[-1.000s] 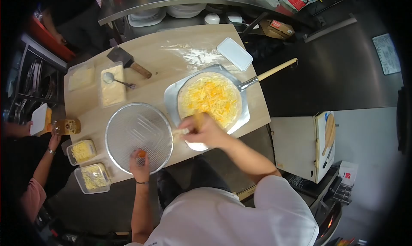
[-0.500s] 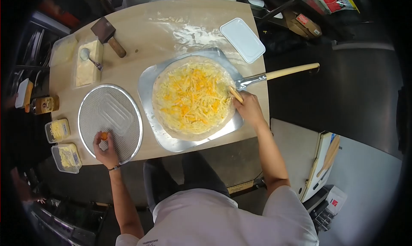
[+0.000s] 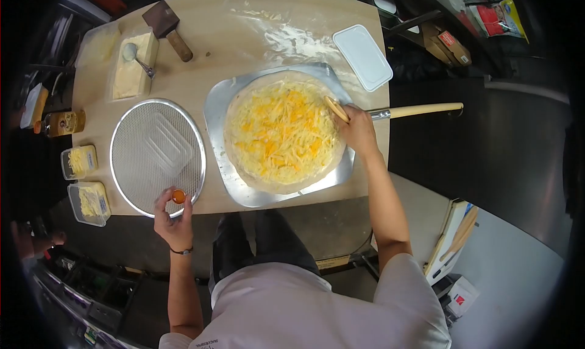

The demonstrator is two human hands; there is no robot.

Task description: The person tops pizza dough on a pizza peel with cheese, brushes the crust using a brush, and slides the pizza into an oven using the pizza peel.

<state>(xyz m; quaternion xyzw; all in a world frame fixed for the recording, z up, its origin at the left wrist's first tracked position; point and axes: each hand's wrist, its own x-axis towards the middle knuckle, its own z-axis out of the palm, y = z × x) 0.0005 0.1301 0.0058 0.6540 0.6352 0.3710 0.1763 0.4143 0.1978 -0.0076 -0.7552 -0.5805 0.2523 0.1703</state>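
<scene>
Pale wooden worktop with a dusting of flour filled the middle of a dim kitchen. At its far left, another person's hand showed beyond the edge. Near the left edge were a bottle and two clear tubs of shredded cheese, a smaller one and a larger one. Farther back, a spoon lay on a long tub, with a broad scraper just beside it.

Next came a round mesh screen with a clear lid on it. At its near edge, the left hand pinched a small round orange thing between thumb and fingertips. A light, even pinch seemed right for something so small.

To the right, a cheese-topped dough round sat on a metal peel. The right hand had its fingers closed on a pale wooden piece, whose tip reached over the dough's right rim; whether it touched could not be told. A loose wrist and small, level movements would have spared the soft rim and the loose shreds. The peel's wooden handle pointed right, below a white lid.
</scene>
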